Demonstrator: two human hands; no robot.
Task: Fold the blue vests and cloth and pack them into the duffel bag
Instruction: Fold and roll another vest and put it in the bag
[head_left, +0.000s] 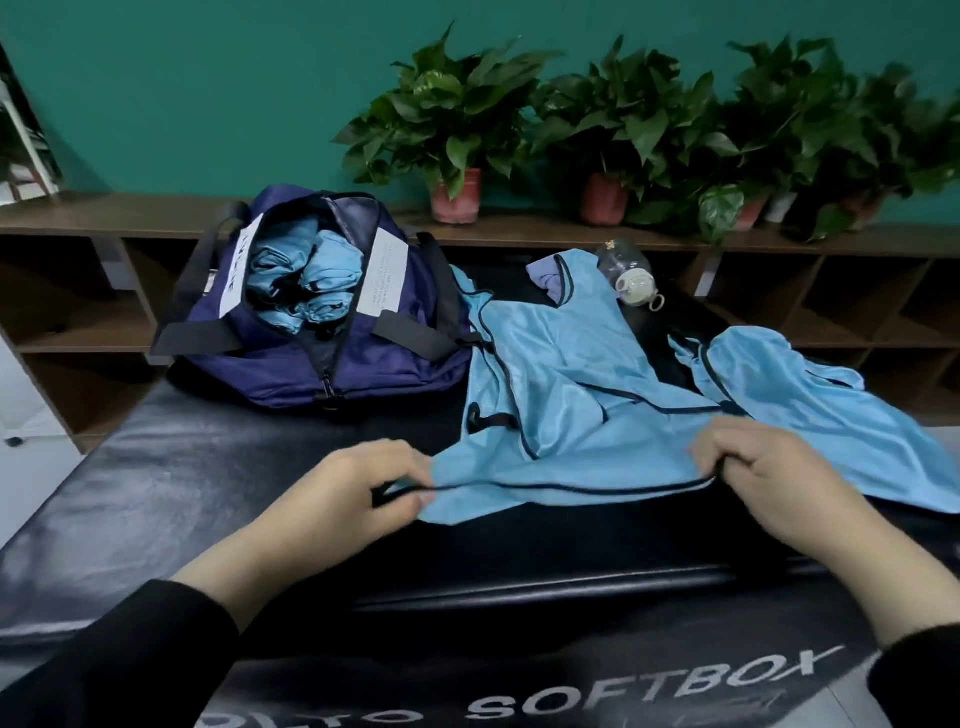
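Light-blue mesh fabric with dark piping is spread across the black padded desk (156, 478): one blue vest (566, 405) lies flat in the middle, its lower hem pulled taut between two hands. The left hand (358, 483) pinches the hem's left corner between thumb and curled fingers; the right hand (763, 467) grips the hem's right end, its fingers curled over the dark edging. Both wrists come out of black sleeves.

A second blue vest (810, 395) lies crumpled just to the right, partly under the first one's edge. Beyond the first vest's collar a small piece of purple-blue cloth (545, 278) lies on the desk, and near it a clear bottle (626, 275) with a pale cap lies on its side.

The navy duffel bag (311, 322) sits at the far left of the desk, unzipped, with folded blue bundles (301, 275) packed inside. White labels on both sides of its opening carry print too small and blurred to read. Along the desk's near edge, white letters read "SOFTBOX", with part of another word before it cut off.

Behind, potted plants (452, 119) stand in a row on a brown wooden shelf (104, 213) against a teal wall.
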